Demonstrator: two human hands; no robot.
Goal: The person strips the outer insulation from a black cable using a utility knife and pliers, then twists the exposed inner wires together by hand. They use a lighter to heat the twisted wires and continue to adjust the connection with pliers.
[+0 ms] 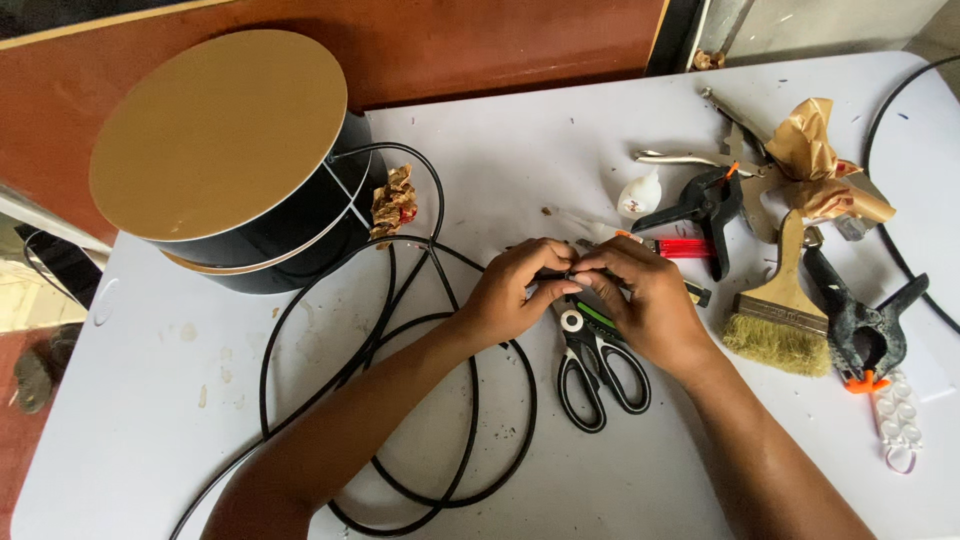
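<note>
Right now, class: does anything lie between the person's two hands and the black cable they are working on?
Nothing visible does. The left hand and right hand meet fingertip to fingertip and already pinch the black cable between them above the table. The scissors lie just below the hands, not between them.

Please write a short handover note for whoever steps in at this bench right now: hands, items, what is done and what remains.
Left hand: grip pinched on the end of the black cable, over the white table.
Right hand: fingertips meet the left hand's at that same cable end, pinching it too.
The cable runs in loose loops across the table from the large spool.
Black-handled scissors lie just under the hands, untouched; a red lighter sits behind them.
Brush and spring clamps lie to the right, unused.
Done: cable pulled off the spool. Left: whatever work the end needs; its state is hidden by the fingers.
</note>
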